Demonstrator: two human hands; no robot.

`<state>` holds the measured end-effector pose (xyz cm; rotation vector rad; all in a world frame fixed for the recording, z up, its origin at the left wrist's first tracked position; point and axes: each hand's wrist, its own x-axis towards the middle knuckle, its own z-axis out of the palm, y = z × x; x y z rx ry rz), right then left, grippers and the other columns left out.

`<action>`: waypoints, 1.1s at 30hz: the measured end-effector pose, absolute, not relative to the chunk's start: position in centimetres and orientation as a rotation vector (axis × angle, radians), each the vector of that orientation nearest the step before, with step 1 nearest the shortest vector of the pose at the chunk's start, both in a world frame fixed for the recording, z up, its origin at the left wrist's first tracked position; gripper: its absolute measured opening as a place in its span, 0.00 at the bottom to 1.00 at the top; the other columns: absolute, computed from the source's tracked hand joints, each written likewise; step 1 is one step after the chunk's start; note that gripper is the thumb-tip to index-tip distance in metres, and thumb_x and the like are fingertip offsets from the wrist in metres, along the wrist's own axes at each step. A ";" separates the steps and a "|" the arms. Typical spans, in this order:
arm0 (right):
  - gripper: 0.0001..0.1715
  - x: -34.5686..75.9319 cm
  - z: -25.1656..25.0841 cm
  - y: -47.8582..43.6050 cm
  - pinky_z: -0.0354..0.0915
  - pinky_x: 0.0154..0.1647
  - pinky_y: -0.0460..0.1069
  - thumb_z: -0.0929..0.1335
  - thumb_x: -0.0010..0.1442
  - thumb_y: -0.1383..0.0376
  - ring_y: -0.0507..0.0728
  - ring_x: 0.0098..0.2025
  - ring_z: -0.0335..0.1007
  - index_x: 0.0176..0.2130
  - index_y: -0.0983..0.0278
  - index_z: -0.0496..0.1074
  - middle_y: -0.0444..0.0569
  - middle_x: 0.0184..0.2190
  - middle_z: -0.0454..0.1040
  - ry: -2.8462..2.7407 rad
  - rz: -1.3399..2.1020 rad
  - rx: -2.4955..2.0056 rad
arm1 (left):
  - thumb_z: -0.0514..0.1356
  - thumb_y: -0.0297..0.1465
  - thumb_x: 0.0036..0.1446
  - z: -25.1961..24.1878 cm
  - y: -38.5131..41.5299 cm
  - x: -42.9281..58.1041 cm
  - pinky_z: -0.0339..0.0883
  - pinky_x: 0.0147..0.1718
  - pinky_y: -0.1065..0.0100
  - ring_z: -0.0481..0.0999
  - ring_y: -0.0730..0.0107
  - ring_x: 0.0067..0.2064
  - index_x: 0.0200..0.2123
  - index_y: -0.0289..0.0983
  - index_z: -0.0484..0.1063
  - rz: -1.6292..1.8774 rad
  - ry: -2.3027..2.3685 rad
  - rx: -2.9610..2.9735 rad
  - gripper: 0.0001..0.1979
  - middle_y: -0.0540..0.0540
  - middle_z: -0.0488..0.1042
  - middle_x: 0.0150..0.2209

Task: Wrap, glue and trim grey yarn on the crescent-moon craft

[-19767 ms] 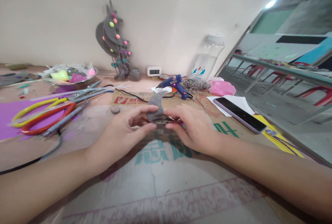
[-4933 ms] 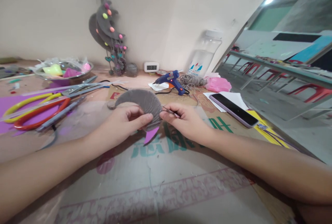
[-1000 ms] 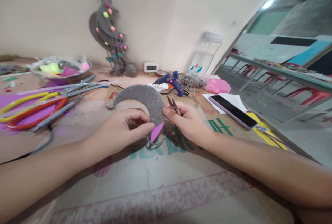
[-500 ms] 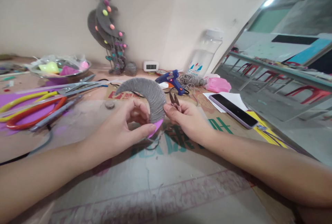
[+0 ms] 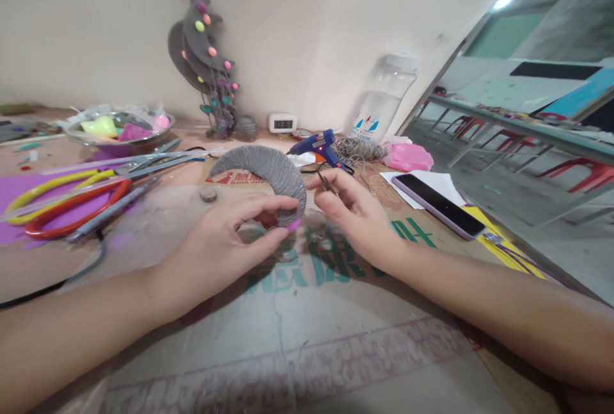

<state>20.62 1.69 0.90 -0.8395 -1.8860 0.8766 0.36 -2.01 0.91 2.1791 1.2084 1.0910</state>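
Observation:
A crescent (image 5: 268,167) wound with grey yarn stands tilted above the cardboard. Its lower tip shows bare purple. My left hand (image 5: 235,228) pinches that lower end between thumb and fingers. Just to the right, my right hand (image 5: 355,212) is closed around small thread snips (image 5: 327,180), whose dark blades point up and left out of the fist. The snips' handles are hidden in the palm. A loose strand of grey yarn hangs faintly below the crescent; where it ends I cannot make out.
Behind the hands lie a blue glue gun (image 5: 319,145), tangled grey yarn (image 5: 359,150), a water bottle (image 5: 381,100) and a small clock (image 5: 283,123). Scissors (image 5: 77,222) and a metal bowl (image 5: 110,145) are at left. A phone (image 5: 439,206) rests on paper at right.
My right hand has turned and moved slightly right, apart from the crescent, with the snips' blades now seen edge-on. My left fingers have shifted over the crescent's lower end, covering more purple.

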 end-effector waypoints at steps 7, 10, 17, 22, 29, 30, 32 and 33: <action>0.13 22.1 0.8 1.6 0.61 0.32 0.45 0.64 0.62 0.62 0.50 0.32 0.63 0.45 0.65 0.65 0.46 0.32 0.68 -2.278 0.135 -0.723 | 0.60 0.31 0.55 0.8 -1.9 0.2 0.70 0.39 0.69 0.75 0.73 0.34 0.47 0.42 0.72 1.083 1.270 2.182 0.15 0.52 0.77 0.34; 0.12 22.2 0.7 1.5 0.60 0.31 0.46 0.65 0.61 0.63 0.51 0.30 0.65 0.43 0.67 0.67 0.46 0.29 0.70 -2.358 -0.052 -0.642 | 0.60 0.31 0.54 0.8 -1.9 0.2 0.70 0.39 0.69 0.74 0.73 0.34 0.47 0.42 0.72 1.069 1.281 2.187 0.15 0.52 0.76 0.32; 0.11 22.0 1.1 1.3 0.59 0.30 0.46 0.63 0.63 0.63 0.52 0.29 0.64 0.40 0.69 0.69 0.47 0.27 0.70 -2.426 -0.274 -0.618 | 0.60 0.31 0.54 0.7 -1.9 0.2 0.70 0.39 0.70 0.74 0.73 0.34 0.47 0.42 0.72 1.086 1.292 2.207 0.15 0.52 0.76 0.32; 0.11 21.8 1.2 1.3 0.59 0.29 0.46 0.62 0.63 0.63 0.52 0.29 0.64 0.39 0.69 0.69 0.47 0.26 0.70 -2.438 -0.343 -0.624 | 0.60 0.30 0.54 0.6 -1.9 0.2 0.70 0.39 0.70 0.74 0.73 0.33 0.47 0.41 0.72 1.096 1.270 2.244 0.15 0.52 0.76 0.32; 0.11 21.8 1.4 1.2 0.59 0.28 0.46 0.62 0.64 0.63 0.52 0.29 0.65 0.39 0.68 0.69 0.47 0.27 0.71 -2.448 -0.372 -0.619 | 0.60 0.30 0.54 0.8 -1.9 0.3 0.70 0.38 0.70 0.75 0.73 0.33 0.46 0.42 0.71 1.109 1.237 2.309 0.15 0.52 0.76 0.31; 0.11 21.8 1.4 1.2 0.58 0.28 0.46 0.62 0.64 0.63 0.52 0.29 0.65 0.39 0.68 0.69 0.47 0.27 0.71 -2.447 -0.371 -0.612 | 0.60 0.30 0.54 0.8 -1.9 0.3 0.70 0.38 0.70 0.75 0.73 0.33 0.46 0.42 0.71 1.103 1.239 2.308 0.14 0.52 0.76 0.31; 0.10 21.8 1.5 1.2 0.58 0.28 0.46 0.62 0.64 0.64 0.52 0.29 0.66 0.39 0.67 0.68 0.47 0.27 0.72 -2.448 -0.369 -0.607 | 0.60 0.30 0.55 0.8 -1.9 0.2 0.70 0.38 0.69 0.75 0.72 0.33 0.46 0.42 0.71 1.086 1.243 2.301 0.14 0.52 0.76 0.32; 0.10 21.7 1.5 1.2 0.58 0.28 0.46 0.61 0.64 0.64 0.52 0.30 0.66 0.39 0.67 0.68 0.47 0.27 0.72 -2.449 -0.369 -0.608 | 0.60 0.31 0.55 0.8 -1.9 0.2 0.70 0.38 0.69 0.75 0.71 0.34 0.46 0.43 0.71 1.080 1.245 2.297 0.14 0.52 0.76 0.32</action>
